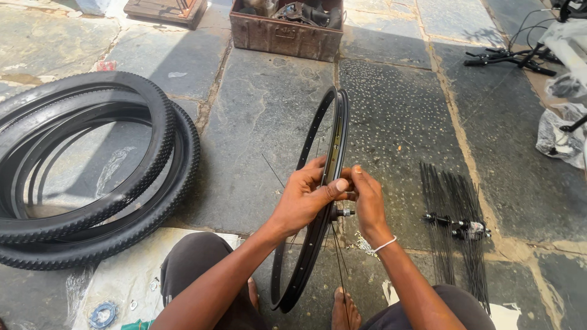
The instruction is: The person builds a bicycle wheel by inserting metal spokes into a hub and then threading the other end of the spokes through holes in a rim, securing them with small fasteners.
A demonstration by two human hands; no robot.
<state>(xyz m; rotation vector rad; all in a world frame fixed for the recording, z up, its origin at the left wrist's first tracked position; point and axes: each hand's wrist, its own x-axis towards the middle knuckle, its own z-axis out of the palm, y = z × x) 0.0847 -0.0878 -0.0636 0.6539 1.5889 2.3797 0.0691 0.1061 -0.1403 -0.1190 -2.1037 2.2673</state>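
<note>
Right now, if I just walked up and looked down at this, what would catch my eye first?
Most striking is the black wheel rim standing upright at the centre, gripped by the left hand and right hand around a hub. To the left lie stacked knobbly black tyres on the stone floor. To the right rests a bundle of thin black spokes, with a rusty metal box of parts at the top.

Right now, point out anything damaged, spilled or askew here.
Nothing stands out. The left hand and right hand hold the black rim upright; tyres lie stacked and spokes lie bundled on the stone floor.
</note>
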